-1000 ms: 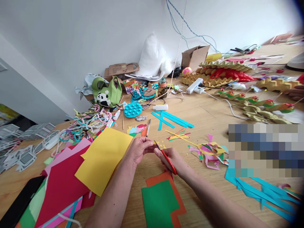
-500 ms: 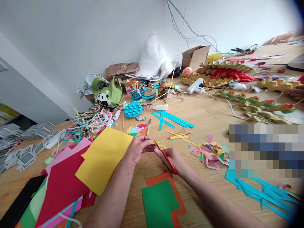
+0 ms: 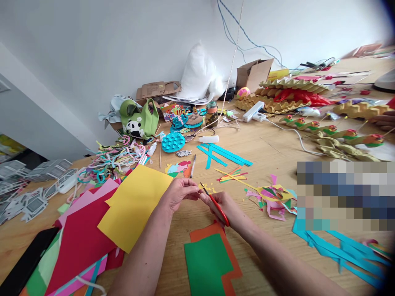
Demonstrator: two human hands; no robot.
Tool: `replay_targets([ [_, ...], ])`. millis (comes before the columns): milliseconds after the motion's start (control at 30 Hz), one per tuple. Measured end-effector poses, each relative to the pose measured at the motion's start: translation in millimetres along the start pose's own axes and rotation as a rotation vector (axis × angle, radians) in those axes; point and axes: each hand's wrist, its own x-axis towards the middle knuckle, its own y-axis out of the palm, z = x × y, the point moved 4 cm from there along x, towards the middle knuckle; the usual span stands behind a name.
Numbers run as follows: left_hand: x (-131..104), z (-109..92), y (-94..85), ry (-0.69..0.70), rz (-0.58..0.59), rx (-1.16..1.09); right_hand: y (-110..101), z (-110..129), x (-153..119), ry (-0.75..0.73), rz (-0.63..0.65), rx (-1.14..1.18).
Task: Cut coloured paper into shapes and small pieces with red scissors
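My right hand (image 3: 222, 205) is wrapped round a pair of red-handled scissors (image 3: 219, 209), whose dark tips point up and to the left. Close beside it, my left hand (image 3: 182, 192) is closed in a pinch, the fingertips of both hands meeting. Whatever lies in that pinch is too small to make out. Tiny yellow paper scraps (image 3: 210, 187) lie on the table just beyond the scissor tips. Below my hands, a green sheet (image 3: 206, 259) rests over an orange sheet (image 3: 233, 263). Left of my left forearm are yellow sheets (image 3: 138, 205).
Paper fish cutouts (image 3: 179, 168) and a pen (image 3: 193, 166) lie beyond my left hand. Blue paper strips (image 3: 226, 154) are further back. Mixed scraps (image 3: 274, 197) spread to the right. A red sheet (image 3: 83, 238) and a black phone-like slab (image 3: 29, 261) lie left. Another person's hand (image 3: 384, 119) shows far right.
My left hand and forearm have shifted very slightly to the left. Both hands keep nearly the same pose, and the scissors stay in my right hand.
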Motion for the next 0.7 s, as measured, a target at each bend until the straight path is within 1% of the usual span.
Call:
replay_targets([
  [133, 2, 2, 2.6, -0.007, -0.064, -0.076, 0, 2, -2, 0.067, 0.005, 0.029],
  [267, 5, 7, 12.5, 0.014, -0.142, -0.204, 0, 8, -4, 0.051, 0.012, 0.08],
  [400, 6, 14, 22.2, 0.045, -0.234, -0.329, 0, 8, -4, 0.042, 0.014, 0.131],
  [600, 4, 18, 29.7, 0.112, -0.314, -0.441, 0, 7, -2, 0.009, 0.006, 0.131],
  [700, 1, 16, 33.5, 0.12, -0.313, -0.437, 1, 7, -1, 0.002, -0.001, 0.122],
])
